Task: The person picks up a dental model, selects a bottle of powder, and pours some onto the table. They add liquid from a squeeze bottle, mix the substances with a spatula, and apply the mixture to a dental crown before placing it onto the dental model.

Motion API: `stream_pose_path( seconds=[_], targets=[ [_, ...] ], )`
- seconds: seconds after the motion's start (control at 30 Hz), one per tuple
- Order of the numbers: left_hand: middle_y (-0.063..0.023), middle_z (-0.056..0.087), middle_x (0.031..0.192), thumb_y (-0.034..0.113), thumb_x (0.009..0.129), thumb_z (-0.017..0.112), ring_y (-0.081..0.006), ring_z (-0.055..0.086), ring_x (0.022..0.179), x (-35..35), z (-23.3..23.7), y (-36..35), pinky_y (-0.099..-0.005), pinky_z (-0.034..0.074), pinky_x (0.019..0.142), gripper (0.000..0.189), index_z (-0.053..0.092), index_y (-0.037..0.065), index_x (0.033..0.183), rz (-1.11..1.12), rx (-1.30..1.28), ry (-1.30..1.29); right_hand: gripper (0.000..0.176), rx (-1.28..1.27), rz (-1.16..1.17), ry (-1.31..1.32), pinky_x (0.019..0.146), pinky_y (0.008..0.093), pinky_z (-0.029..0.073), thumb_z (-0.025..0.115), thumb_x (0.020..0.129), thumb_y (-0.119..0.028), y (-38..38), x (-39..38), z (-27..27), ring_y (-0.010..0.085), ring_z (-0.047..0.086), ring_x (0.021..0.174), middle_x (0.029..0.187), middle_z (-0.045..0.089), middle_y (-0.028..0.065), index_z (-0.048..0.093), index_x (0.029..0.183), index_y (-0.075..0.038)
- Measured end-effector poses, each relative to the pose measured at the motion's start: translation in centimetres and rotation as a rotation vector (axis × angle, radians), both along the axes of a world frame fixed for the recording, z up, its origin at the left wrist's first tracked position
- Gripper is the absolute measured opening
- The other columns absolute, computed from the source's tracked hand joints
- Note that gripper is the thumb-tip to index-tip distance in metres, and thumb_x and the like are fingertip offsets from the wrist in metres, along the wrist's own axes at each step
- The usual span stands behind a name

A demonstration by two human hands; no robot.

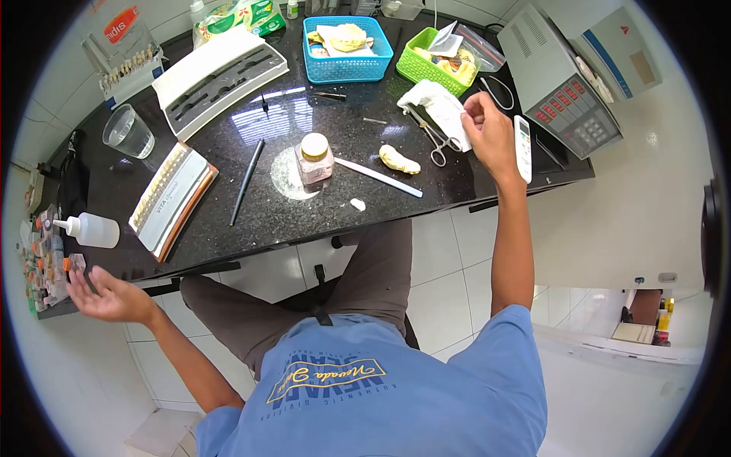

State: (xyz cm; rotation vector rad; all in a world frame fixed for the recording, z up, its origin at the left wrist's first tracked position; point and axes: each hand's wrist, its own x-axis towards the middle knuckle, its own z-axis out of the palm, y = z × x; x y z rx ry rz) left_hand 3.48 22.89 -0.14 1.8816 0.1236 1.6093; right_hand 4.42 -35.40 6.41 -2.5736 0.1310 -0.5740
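My left hand (110, 295) is at the left, palm up with its fingers apart and nothing in it, beside small bottles with orange caps (53, 263) and below a white squeeze bottle (93, 230). At the right, my right hand (487, 131) has its fingers bent together at the edge of a white cloth (435, 107); whether they grip it is hidden. Scissor-like forceps (435, 145) lie partly under the cloth. A jar with a gold lid (314, 158) stands mid-table, next to a white-handled tool (378, 177) and a yellowish dental piece (400, 160).
Blue basket (348, 72) and green basket (434, 80) stand at the back. A long white case (221, 84), a cup of water (129, 133) and a shade guide (173, 202) are at left. A remote (522, 148) and a grey machine (560, 84) are at right.
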Motion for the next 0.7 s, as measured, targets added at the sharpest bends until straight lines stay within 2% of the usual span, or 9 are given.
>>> stream_pose_path(
  seconds=[0.1,0.17,0.23,0.33,0.43,0.5,0.57,0.63,0.7],
  targets=[
    [-0.0240,0.053,0.133,0.001,0.099,0.058,-0.0320,0.056,0.125,-3.1,0.6,-3.0,-0.0421,0.051,0.106,0.047,0.036,-0.007,0.139,0.013,0.043,-0.034,0.008,0.071,-0.021,-0.116,0.065,0.0319,0.052,0.063,0.091,-0.002,-0.5,0.0,-0.4,0.0187,0.066,0.067,0.080,0.066,0.0104,0.064,0.099,-0.001],
    [-0.0256,0.052,0.134,0.001,0.099,0.057,-0.0325,0.056,0.125,-4.6,0.6,-5.9,-0.0422,0.050,0.107,0.046,0.035,-0.009,0.138,-0.036,0.027,-0.054,0.013,0.076,0.013,-0.215,0.063,0.0287,0.048,0.059,0.094,0.000,-2.1,-0.2,-1.0,0.0133,0.059,0.064,0.082,0.066,0.0071,0.067,0.104,-0.003],
    [-0.0270,0.051,0.134,0.001,0.100,0.051,-0.0336,0.056,0.125,-6.0,0.4,-8.8,-0.0430,0.049,0.109,0.041,0.036,-0.009,0.137,-0.259,-0.074,0.013,0.020,0.158,0.040,-0.242,0.063,0.0254,0.045,0.056,0.096,0.002,-2.5,-0.9,-0.9,0.0084,0.055,0.067,0.089,0.067,0.0030,0.070,0.110,-0.002],
    [-0.0273,0.051,0.134,0.001,0.099,0.048,-0.0349,0.056,0.123,-7.5,-0.1,-14.1,-0.0461,0.047,0.110,0.038,0.038,-0.008,0.135,-0.624,-0.092,0.064,0.033,0.635,0.028,-0.117,0.071,0.0216,0.044,0.047,0.093,0.011,-1.5,-3.4,0.7,0.0062,0.056,0.081,0.111,0.067,0.0054,0.067,0.119,0.006],
    [-0.0267,0.055,0.129,0.004,0.097,0.053,-0.0331,0.059,0.118,-8.9,0.7,-18.6,-0.0460,0.049,0.104,0.038,0.044,-0.004,0.132,-0.974,0.065,0.166,0.035,0.634,0.050,-0.146,0.075,0.0209,0.043,0.048,0.091,0.009,2.0,-7.5,3.0,0.0080,0.056,0.086,0.118,0.064,0.0083,0.063,0.122,0.007],
    [-0.0230,0.061,0.121,0.002,0.092,0.061,-0.0322,0.063,0.111,-8.7,2.0,-21.3,-0.0449,0.051,0.099,0.037,0.051,0.000,0.127,-1.195,0.155,0.157,0.030,0.501,0.121,-0.173,0.082,0.0218,0.042,0.060,0.089,-0.001,2.5,-10.9,3.7,0.0115,0.057,0.093,0.114,0.062,0.0086,0.064,0.119,0.004],
    [-0.0183,0.067,0.111,0.000,0.084,0.069,-0.0309,0.066,0.104,-9.3,2.7,-23.8,-0.0463,0.052,0.097,0.042,0.057,0.001,0.124,-1.401,0.104,0.203,0.024,0.417,0.179,-0.040,0.085,0.0259,0.043,0.071,0.085,-0.011,0.8,-15.3,5.1,0.0156,0.057,0.096,0.107,0.061,0.0087,0.067,0.106,-0.001],
    [-0.0140,0.069,0.109,-0.002,0.078,0.073,-0.0279,0.067,0.100,-10.5,2.9,-25.6,-0.0455,0.051,0.098,0.044,0.062,0.002,0.121,-1.537,0.028,0.284,0.017,0.327,0.223,0.068,0.083,0.0303,0.046,0.071,0.086,-0.018,-1.6,-20.2,5.7,0.0170,0.056,0.097,0.100,0.059,0.0090,0.069,0.098,-0.007],
    [-0.0133,0.070,0.109,-0.001,0.079,0.073,-0.0273,0.067,0.099,-11.4,2.3,-26.4,-0.0442,0.051,0.096,0.040,0.065,0.002,0.118,-1.591,0.003,0.371,0.009,0.344,0.273,0.051,0.077,0.0338,0.048,0.070,0.087,-0.016,-1.2,-22.3,5.1,0.0201,0.058,0.095,0.101,0.059,0.0117,0.072,0.092,-0.009]
  ],
)
